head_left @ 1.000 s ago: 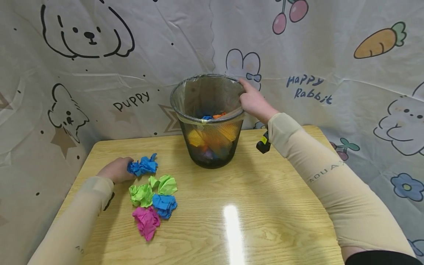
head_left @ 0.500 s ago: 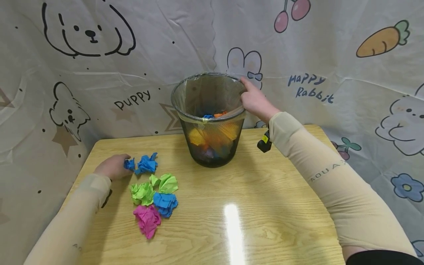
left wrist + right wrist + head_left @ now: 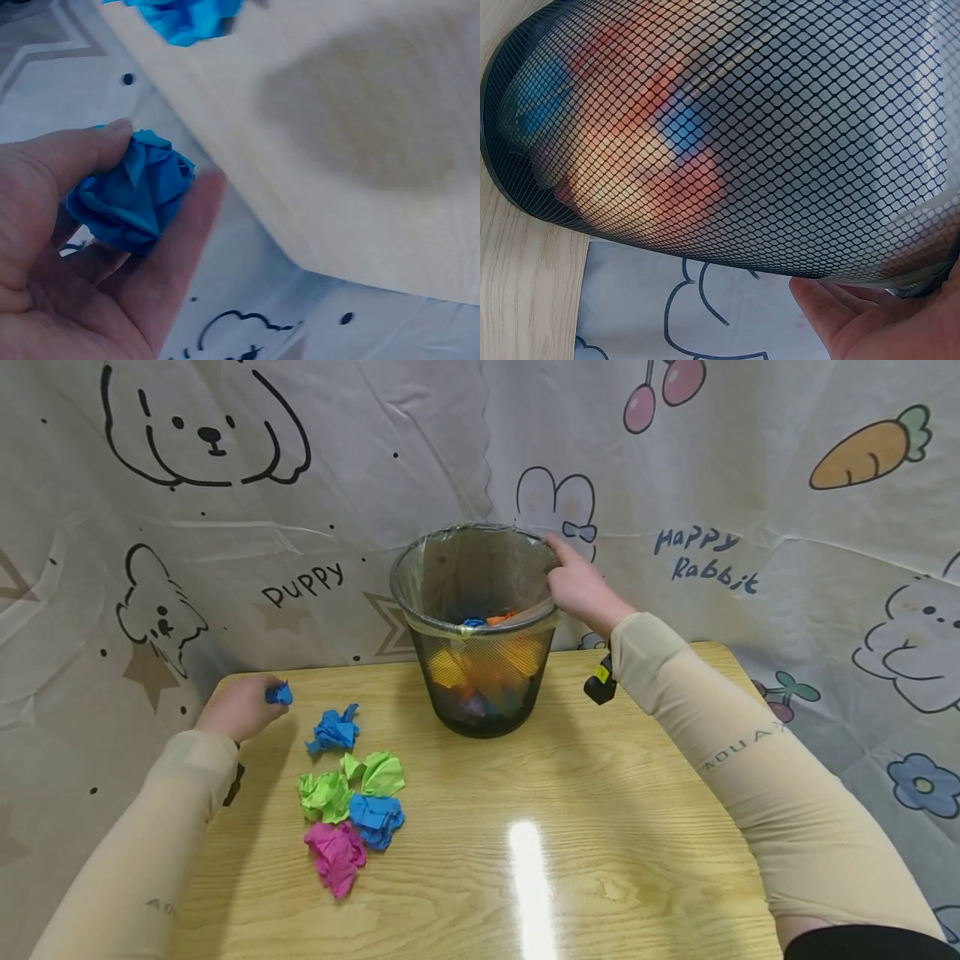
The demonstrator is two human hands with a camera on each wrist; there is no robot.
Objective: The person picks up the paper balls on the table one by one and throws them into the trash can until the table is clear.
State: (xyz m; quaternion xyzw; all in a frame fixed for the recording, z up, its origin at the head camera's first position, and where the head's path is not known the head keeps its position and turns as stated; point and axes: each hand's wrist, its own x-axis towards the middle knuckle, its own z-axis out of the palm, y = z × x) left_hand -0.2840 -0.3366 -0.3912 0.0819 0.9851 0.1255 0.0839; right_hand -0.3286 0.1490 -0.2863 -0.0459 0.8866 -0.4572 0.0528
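Observation:
A crumpled blue paper ball [image 3: 139, 191] is held between the thumb and fingers of my left hand [image 3: 240, 706], raised near the table's back left corner. My right hand [image 3: 585, 589] grips the right side of the rim of a black mesh wastebasket [image 3: 480, 685]. In the right wrist view the thumb and fingers [image 3: 825, 311] lie at the basket's rim. Crumpled paper in yellow, orange and blue shows through the mesh, inside a clear liner. On the table, right of my left hand, lies another blue paper ball [image 3: 333, 729].
Nearer on the table lie two green paper balls [image 3: 325, 797], a blue one [image 3: 377, 821] and a pink one [image 3: 336, 857], close together. The wooden table [image 3: 600, 843] ends at a printed cloth [image 3: 420, 443] behind the basket.
My left hand has pulled one blue paper ball away from the other and lifted it left and back. The right hand stays on the basket rim.

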